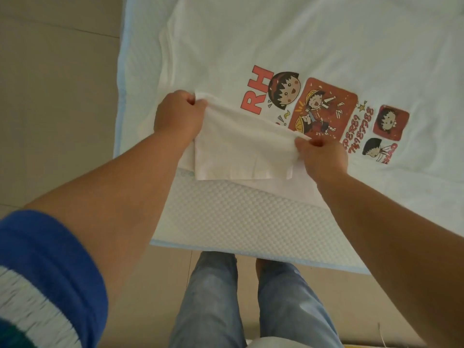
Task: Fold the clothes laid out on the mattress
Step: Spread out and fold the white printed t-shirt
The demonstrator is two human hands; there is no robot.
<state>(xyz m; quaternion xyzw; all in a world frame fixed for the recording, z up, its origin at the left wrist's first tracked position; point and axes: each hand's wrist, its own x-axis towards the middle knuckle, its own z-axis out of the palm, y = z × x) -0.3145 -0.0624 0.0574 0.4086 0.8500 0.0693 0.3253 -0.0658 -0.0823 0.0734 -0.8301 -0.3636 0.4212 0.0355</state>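
T-shirt (276, 46), white with a cartoon print, lies spread over the mattress (226, 217) from the upper left of the frame across to the right edge, and one edge of it is lifted at the centre.

At the centre left, the left hand (175, 119) has its fingers curled tight round one corner of the raised flap, knuckles up. Between the hands the lifted cloth is drawn into a fairly straight line and hangs down toward the near edge of the mattress. At the centre right, the right hand (324, 156) pinches the other end of that same fold between thumb and fingers, just beside the cartoon print (324, 109).

To do this fold well, I judge both hands should carry the flap across together with even tension, so the crease runs parallel to the shirt's side. The left end sits higher in the frame than the right, so levelling them first would likely prevent a skewed crease. Laying the flap down flat and smoothing it outward should keep wrinkles from being trapped.

Which part of the shirt the flap is, a sleeve or a side panel, I cannot tell. The top and right of the garment are cut off by the frame. The red lettering is partly covered by the flap and too distorted to read fully. The fingertips of both hands are buried in cloth.
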